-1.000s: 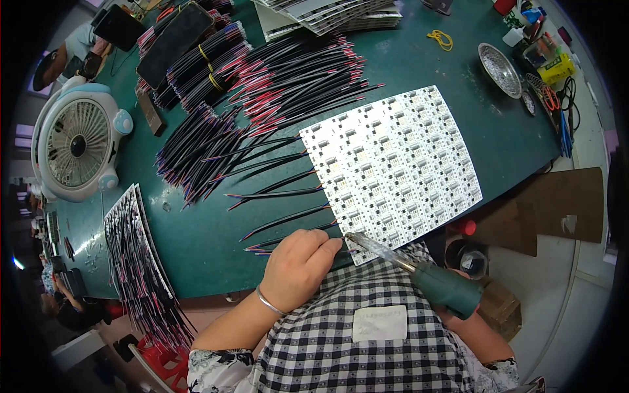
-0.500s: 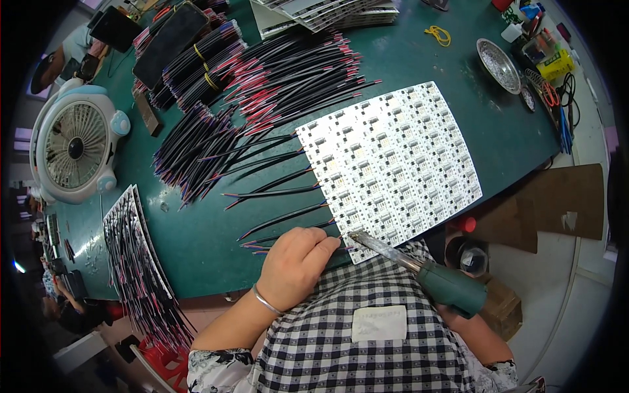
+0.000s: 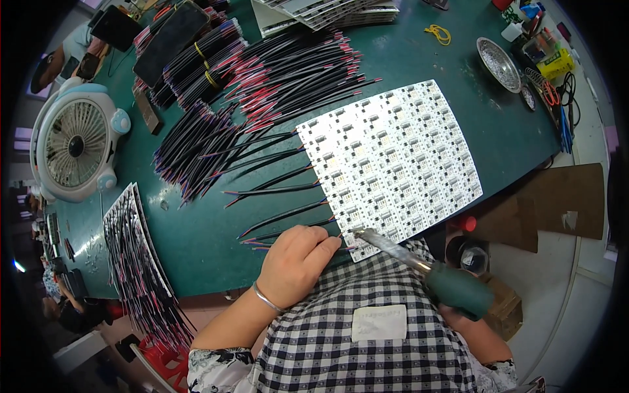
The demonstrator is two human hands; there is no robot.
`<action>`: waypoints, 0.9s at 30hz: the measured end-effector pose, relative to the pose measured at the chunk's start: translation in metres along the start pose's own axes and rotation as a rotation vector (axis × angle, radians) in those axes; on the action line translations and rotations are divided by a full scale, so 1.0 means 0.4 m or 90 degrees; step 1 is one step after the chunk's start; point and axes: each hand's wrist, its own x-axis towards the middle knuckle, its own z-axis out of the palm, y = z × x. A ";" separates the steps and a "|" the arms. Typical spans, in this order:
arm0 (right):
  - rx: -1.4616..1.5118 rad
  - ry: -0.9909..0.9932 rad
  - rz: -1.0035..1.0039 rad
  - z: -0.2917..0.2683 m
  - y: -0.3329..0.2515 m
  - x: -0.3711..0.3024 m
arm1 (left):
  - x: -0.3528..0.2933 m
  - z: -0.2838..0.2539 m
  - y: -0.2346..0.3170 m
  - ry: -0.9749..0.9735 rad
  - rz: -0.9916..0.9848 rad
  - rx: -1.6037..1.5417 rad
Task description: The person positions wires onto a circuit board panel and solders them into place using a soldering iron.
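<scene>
A white circuit board panel (image 3: 393, 164), covered with rows of small parts, lies at the table's near edge. Short black wires (image 3: 282, 191) stick out from its left side, one below another. Beside its lower left corner, my left hand (image 3: 298, 259) is closed, thumb against fingers, on a thin wire whose end reaches the board. My right hand (image 3: 462, 321), mostly hidden beneath the tool, grips a soldering iron (image 3: 458, 288) with a thick green handle. Its metal tip rests at or just above the board's lower left part, close to my left fingertips; contact is hard to tell.
Piles of black wires (image 3: 295, 78) cover the table's far left. A wired panel (image 3: 134, 242) overhangs the near left edge by a fan (image 3: 75, 147). Stacked panels (image 3: 327, 13) stand at the back. A metal dish (image 3: 499, 65) and tools sit at the right.
The soldering iron has shifted slightly right, its handle moving a little toward the lower right. My left hand and the board have hardly moved.
</scene>
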 end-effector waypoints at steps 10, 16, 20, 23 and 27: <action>0.148 0.105 0.198 0.032 0.054 -0.102 | 0.008 -0.012 0.010 -0.011 -0.030 -0.057; 0.054 0.031 0.087 -0.023 0.017 -0.048 | -0.035 -0.012 0.034 0.011 0.018 0.033; 0.023 0.001 0.041 -0.026 -0.013 -0.020 | -0.043 -0.007 0.028 -0.006 0.021 0.057; 0.053 -0.036 0.021 -0.029 -0.014 -0.012 | -0.040 -0.003 0.033 -0.016 -0.002 0.045; -0.012 -0.026 -0.021 -0.019 -0.002 -0.015 | -0.042 0.004 0.034 -0.017 -0.009 0.008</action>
